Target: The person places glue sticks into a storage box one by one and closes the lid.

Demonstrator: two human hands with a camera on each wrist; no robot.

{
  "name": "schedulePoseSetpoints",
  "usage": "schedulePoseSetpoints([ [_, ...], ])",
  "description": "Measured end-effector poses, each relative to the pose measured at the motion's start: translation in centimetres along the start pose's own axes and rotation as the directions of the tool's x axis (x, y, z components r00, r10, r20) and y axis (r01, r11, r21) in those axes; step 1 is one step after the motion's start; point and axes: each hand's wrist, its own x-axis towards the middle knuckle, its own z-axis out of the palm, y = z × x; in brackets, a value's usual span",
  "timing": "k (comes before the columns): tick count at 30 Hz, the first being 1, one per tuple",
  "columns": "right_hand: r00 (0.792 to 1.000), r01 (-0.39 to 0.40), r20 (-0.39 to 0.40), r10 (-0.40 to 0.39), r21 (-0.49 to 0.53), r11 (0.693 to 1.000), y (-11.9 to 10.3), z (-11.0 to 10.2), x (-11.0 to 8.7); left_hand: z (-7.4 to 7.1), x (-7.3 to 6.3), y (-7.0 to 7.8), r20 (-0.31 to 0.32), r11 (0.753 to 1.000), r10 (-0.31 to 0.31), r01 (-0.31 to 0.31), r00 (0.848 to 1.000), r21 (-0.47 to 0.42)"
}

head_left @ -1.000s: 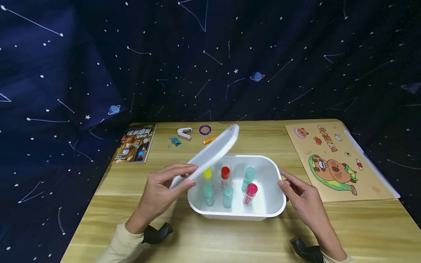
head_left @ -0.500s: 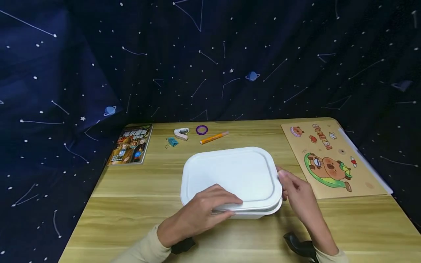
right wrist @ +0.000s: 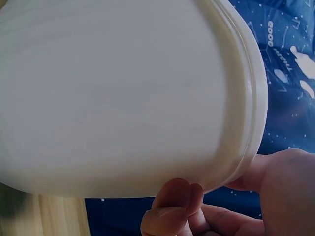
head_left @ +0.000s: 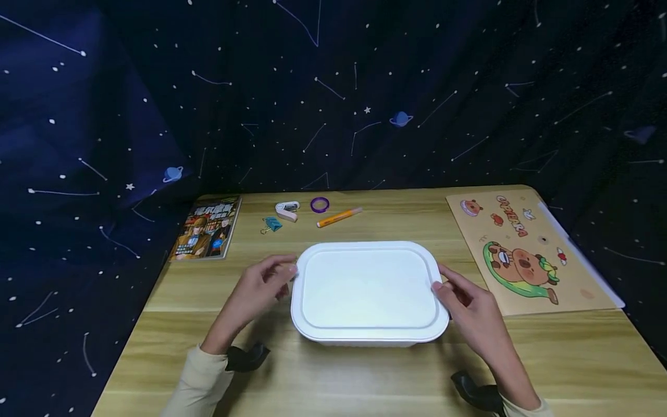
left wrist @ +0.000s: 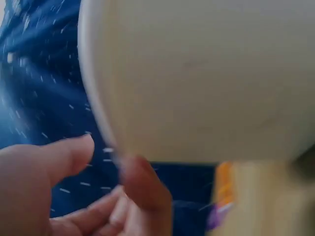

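Observation:
A white rectangular box (head_left: 365,343) with rounded corners stands on the wooden table, and its matching white lid (head_left: 369,286) lies flat over the top. The bottles inside are hidden by the lid. At the right end, my right hand (head_left: 473,310) holds the box, thumb on the lid's edge and fingers lower along the side; the right wrist view shows fingertips (right wrist: 173,199) right at the rim. My left hand (head_left: 256,291) is by the left end with loosely bent fingers. In the left wrist view its index finger (left wrist: 145,184) meets the rim while the thumb stands apart.
Behind the box lie an orange marker (head_left: 339,218), a purple ring (head_left: 319,205), a small white and pink stapler (head_left: 287,211) and a blue binder clip (head_left: 271,224). A magazine (head_left: 205,229) lies back left, a capybara folder (head_left: 526,255) right. A dark starry cloth (head_left: 333,92) hangs behind.
My left hand has lowered the tilted lid over the box, covering the bottles, then let go of its front edge and moved to the left end. My right hand stays at the right end.

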Motion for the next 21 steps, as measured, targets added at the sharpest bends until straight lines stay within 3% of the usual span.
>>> schedulePoseSetpoints([
  [2,1.0,-0.002,0.001,0.002,0.01,1.0,0.0,-0.1,-0.1,-0.1,0.5,-0.9,0.087,0.992,-0.092,0.099,0.992,-0.08],
  [4,1.0,-0.008,0.003,0.008,0.023,1.0,0.0,0.0,-0.1,0.0,0.7,-1.5,0.124,0.98,-0.128,0.144,0.984,-0.136],
  [9,0.998,-0.044,0.043,0.042,0.064,0.997,0.3,0.2,-0.4,0.1,0.7,-1.9,0.095,0.973,-0.146,0.16,0.985,-0.165],
  [17,0.994,-0.087,0.067,0.081,0.098,0.991,0.3,0.3,-0.4,-0.1,0.5,-1.9,0.119,0.964,-0.171,0.191,0.978,-0.185],
  [21,0.996,-0.071,0.065,0.066,0.074,0.995,0.2,0.3,-0.8,-0.3,-0.1,-2.0,0.142,0.967,-0.15,0.175,0.978,-0.183],
])
